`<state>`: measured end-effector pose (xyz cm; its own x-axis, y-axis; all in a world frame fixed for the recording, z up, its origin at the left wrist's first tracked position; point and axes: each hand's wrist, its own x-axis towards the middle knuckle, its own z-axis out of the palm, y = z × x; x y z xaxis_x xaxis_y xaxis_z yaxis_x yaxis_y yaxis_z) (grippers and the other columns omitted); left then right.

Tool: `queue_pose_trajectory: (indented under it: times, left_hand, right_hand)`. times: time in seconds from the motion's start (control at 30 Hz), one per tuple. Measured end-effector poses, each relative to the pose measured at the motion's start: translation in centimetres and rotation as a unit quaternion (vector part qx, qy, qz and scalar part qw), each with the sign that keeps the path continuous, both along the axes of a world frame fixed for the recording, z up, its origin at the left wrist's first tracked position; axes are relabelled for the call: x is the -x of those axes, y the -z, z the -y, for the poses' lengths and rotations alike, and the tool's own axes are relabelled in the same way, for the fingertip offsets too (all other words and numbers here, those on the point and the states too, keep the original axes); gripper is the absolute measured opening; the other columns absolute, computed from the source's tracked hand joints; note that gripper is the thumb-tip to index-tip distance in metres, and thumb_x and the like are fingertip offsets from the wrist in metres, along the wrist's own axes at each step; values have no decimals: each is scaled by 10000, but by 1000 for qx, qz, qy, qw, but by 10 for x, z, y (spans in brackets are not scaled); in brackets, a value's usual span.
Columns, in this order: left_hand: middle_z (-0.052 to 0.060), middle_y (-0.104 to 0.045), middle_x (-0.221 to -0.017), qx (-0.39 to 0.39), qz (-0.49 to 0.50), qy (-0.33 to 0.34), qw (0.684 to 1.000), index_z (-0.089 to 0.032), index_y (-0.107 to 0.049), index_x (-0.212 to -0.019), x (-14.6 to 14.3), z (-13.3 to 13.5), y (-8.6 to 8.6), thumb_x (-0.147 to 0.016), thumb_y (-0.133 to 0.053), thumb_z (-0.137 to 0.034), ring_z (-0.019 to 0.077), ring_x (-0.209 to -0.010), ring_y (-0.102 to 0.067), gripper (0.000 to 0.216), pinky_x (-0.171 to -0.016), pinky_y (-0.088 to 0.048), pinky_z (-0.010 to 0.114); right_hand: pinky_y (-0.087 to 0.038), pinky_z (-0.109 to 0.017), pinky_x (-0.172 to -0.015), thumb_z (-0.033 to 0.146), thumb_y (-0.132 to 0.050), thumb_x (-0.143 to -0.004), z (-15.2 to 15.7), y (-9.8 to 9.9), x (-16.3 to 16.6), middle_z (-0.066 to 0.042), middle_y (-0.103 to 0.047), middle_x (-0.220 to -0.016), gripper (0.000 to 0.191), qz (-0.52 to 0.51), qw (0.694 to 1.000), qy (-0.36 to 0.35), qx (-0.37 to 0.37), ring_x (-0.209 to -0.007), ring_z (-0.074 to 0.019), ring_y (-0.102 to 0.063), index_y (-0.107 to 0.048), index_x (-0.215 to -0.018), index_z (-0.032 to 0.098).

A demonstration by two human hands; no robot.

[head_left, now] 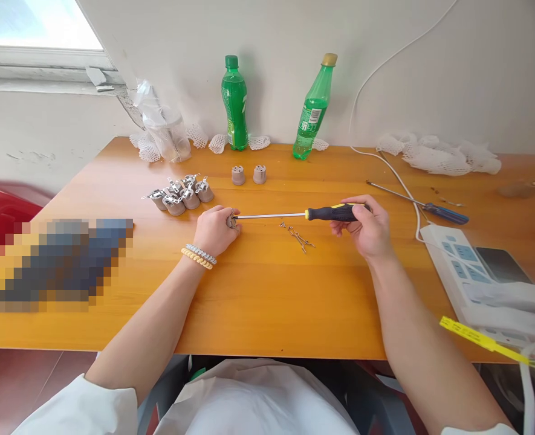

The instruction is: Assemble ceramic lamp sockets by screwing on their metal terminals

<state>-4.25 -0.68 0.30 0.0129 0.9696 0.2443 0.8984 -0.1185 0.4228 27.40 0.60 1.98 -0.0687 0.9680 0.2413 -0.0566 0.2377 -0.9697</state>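
Note:
My left hand [215,229] is closed around a small grey socket part with metal clips, resting on the orange wooden table [267,302]. My right hand [367,229] grips the black and yellow handle of a screwdriver [303,214], held level, its tip against the part in my left hand. A few small metal clips and screws [298,235] lie on the table between my hands.
A heap of grey sockets [181,194] lies beyond my left hand, two more [248,174] behind. Two green bottles [234,104] [313,109] stand at the wall. A blue screwdriver [430,208], white power strip [457,266], foam nets [439,154], a plastic bag [162,127] are nearby.

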Motion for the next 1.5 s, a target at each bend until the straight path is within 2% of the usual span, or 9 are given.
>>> queue_pose_trajectory:
  times: [0.13, 0.23, 0.33, 0.53, 0.83, 1.0, 1.1, 1.3, 1.5]
  left_hand:
    - [42, -705, -866, -29, -40, 35, 998, -201, -719, -971, 2, -1, 2, -700, -557, -224, 221, -825, -641, 317, -818, -486, 344]
    - [73, -691, -1036, -89, -64, 47, 993, -181, -739, -875, 2, 0, 2, -668, -571, -213, 258, -1004, -606, 269, -950, -444, 373]
    - [71, -642, -1193, -83, -48, 42, 995, -180, -735, -949, 2, 1, 3, -679, -556, -219, 247, -1048, -601, 326, -907, -479, 337]
    - [40, -728, -998, 5, -29, 31, 999, -211, -686, -1123, 2, -1, 5, -686, -522, -205, 229, -899, -671, 467, -821, -502, 311]
    - [44, -742, -927, 24, -40, -3, 999, -233, -717, -1069, 1, 0, 2, -687, -535, -224, 247, -833, -683, 423, -774, -501, 332]
    - [35, -738, -960, 1, -58, 5, 998, -229, -716, -1060, 3, -1, 4, -684, -526, -196, 239, -893, -679, 422, -781, -497, 318]
    - [40, -736, -968, -2, -63, 10, 998, -224, -710, -1073, 5, -1, 4, -683, -526, -191, 239, -910, -675, 432, -777, -497, 316]
    - [43, -735, -967, -9, -61, 13, 998, -224, -706, -1077, 6, -1, 5, -689, -520, -193, 240, -914, -673, 432, -775, -495, 315]
    - [41, -738, -936, -14, -75, 29, 997, -220, -708, -1072, 7, -1, 6, -688, -505, -181, 231, -902, -673, 436, -746, -495, 306]
  right_hand:
    - [-422, -336, -395, 426, -613, -805, -1, 0, 0, -24, -652, -601, 195, 0, 1000, 7, 0, -475, -202, -613, -608, -886, 249]
    - [-426, -336, -393, 439, -611, -800, -1, 0, 0, -20, -647, -598, 208, 2, 1000, 13, 3, -469, -197, -609, -604, -884, 248]
    - [-430, -347, -402, 473, -603, -796, 0, -2, 0, -25, -645, -621, 225, 20, 999, 23, 12, -485, -203, -611, -595, -883, 265]
    - [-425, -346, -422, 495, -599, -780, 3, -6, 1, -35, -660, -638, 268, 38, 999, 24, 15, -496, -208, -611, -568, -905, 259]
    - [-420, -309, -442, 480, -602, -789, 5, -9, -1, 14, -666, -646, 329, 40, 999, -16, 33, -498, -190, -617, -440, -1003, 289]
    - [-328, -279, -345, 591, -551, -805, 3, -4, -6, 16, -518, -440, 370, 141, 988, 66, 25, -345, -142, -478, -550, -747, 225]
    - [-328, -297, -383, 655, -417, -837, 1, -3, -10, -34, -544, -468, 515, 158, 987, 23, 12, -402, -150, -494, -551, -626, 205]
    - [-386, -287, -465, 462, -625, -781, 2, -7, -7, 13, -669, -666, 351, 58, 996, -49, 57, -537, -177, -606, -477, -1040, 278]
    - [-308, -300, -370, 648, -424, -841, -1, -2, -11, 5, -494, -386, 462, 161, 985, 34, 57, -327, -146, -447, -549, -713, 223]
